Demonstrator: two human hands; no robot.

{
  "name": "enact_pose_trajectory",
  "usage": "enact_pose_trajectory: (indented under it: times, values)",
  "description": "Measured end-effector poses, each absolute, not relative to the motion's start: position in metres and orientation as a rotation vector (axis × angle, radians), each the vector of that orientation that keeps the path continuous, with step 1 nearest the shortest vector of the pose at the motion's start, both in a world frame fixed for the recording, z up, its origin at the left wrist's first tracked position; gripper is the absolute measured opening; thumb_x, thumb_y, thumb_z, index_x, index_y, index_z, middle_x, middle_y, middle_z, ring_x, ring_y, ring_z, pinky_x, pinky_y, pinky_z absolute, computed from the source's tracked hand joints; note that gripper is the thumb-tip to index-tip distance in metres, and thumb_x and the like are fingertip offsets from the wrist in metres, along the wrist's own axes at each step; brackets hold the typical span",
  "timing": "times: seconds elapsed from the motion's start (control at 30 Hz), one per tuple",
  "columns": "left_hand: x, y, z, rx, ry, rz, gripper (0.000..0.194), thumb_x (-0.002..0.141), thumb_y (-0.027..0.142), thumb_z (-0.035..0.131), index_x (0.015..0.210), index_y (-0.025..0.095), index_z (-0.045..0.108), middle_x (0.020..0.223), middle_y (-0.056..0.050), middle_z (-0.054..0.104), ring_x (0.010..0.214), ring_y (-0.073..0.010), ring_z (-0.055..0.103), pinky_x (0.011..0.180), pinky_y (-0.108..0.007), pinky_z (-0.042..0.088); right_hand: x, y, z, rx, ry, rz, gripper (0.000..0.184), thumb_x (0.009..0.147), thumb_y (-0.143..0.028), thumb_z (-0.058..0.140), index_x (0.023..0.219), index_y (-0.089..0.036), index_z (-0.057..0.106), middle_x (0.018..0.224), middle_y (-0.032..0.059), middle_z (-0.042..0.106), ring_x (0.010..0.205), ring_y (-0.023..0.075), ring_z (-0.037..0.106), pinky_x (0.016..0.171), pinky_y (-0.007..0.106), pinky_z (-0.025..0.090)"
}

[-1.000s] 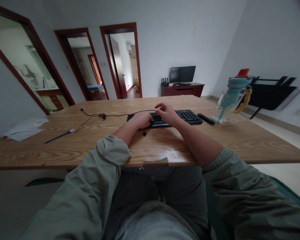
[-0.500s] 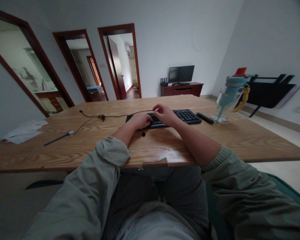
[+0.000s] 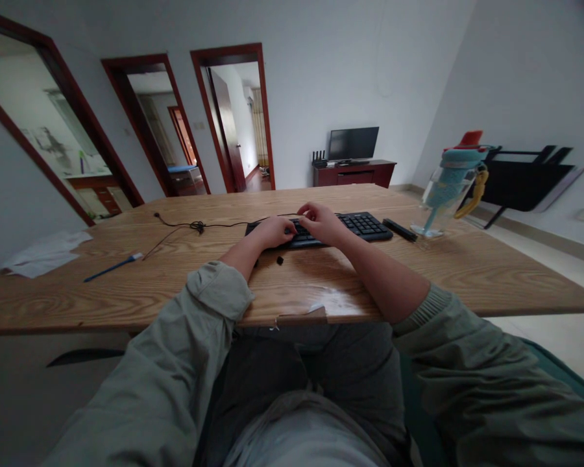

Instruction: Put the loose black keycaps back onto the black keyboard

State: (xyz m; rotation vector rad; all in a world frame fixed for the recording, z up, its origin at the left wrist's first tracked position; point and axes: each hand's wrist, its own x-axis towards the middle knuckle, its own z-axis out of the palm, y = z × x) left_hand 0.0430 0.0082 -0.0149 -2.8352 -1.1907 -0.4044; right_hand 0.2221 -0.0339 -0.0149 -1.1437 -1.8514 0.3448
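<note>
A black computer keyboard [image 3: 367, 227] lies on the wooden table in front of me. My left hand [image 3: 274, 232] rests over its left part, fingers curled inward and thumb close to the keys; whatever may be between the fingertips is hidden. Just to the right, my right hand [image 3: 321, 224] is bent over the keys, thumb and forefinger visibly apart, with nothing seen between them. A small black piece [image 3: 279, 261], like a keycap, sits on the wood near the keyboard's front edge. Another dark bit [image 3: 256, 263] shows beside my left wrist.
The keyboard's cable [image 3: 197, 226] lies bunched at left, near a blue brush [image 3: 111, 266] and white paper [image 3: 48, 254] on the table [image 3: 165, 292]. Right of the keyboard are a black bar-shaped object [image 3: 400, 230] and a clear bottle [image 3: 440, 194] with a red top.
Both hands stay at nearly the same place on the keyboard. My left wrist has shifted slightly, and a dark bit beside it now shows. The view has moved a little.
</note>
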Motion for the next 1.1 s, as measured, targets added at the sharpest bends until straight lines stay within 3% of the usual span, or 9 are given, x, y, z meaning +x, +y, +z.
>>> enact_pose_trajectory:
  times: [0.33, 0.57, 0.73, 1.1]
  values:
    - [0.042, 0.012, -0.015, -2.842, -1.115, -0.36, 0.027, 0.079, 0.026, 0.055, 0.097, 0.023, 0.074, 0.092, -0.003, 0.074, 0.077, -0.0172, 0.064, 0.072, -0.026, 0.046, 0.223, -0.031, -0.017, -1.139, -1.873, 0.318, 0.022, 0.077, -0.027, 0.054, 0.093, -0.014, 0.063, 0.061, -0.002, 0.054, 0.057, 0.0116, 0.047, 0.055, 0.024, 0.034]
    - [0.049, 0.0, -0.009, -2.7, -0.967, -0.217, 0.025, 0.079, 0.026, 0.054, 0.091, 0.02, 0.074, 0.094, -0.009, 0.072, 0.082, -0.023, 0.064, 0.076, -0.032, 0.046, 0.224, -0.029, -0.02, -1.121, -1.919, 0.306, 0.018, 0.076, -0.025, 0.055, 0.088, -0.015, 0.064, 0.068, -0.0001, 0.06, 0.06, 0.0116, 0.049, 0.056, 0.024, 0.035]
    - [0.051, -0.001, -0.01, -2.674, -1.03, -0.152, 0.025, 0.079, 0.025, 0.053, 0.092, 0.022, 0.074, 0.093, -0.007, 0.072, 0.081, -0.0214, 0.064, 0.075, -0.03, 0.046, 0.225, -0.027, -0.022, -1.132, -1.926, 0.274, 0.019, 0.076, -0.025, 0.055, 0.088, -0.015, 0.065, 0.072, 0.0013, 0.063, 0.063, 0.0124, 0.052, 0.058, 0.024, 0.037]
    - [0.044, 0.002, -0.021, -2.843, -1.133, -0.491, 0.026, 0.084, 0.031, 0.053, 0.092, 0.02, 0.075, 0.088, -0.005, 0.073, 0.074, -0.0178, 0.064, 0.071, -0.026, 0.046, 0.226, -0.03, -0.019, -1.166, -1.931, 0.238, 0.02, 0.077, -0.027, 0.054, 0.088, -0.015, 0.066, 0.068, 0.0008, 0.061, 0.062, 0.0127, 0.051, 0.058, 0.024, 0.036]
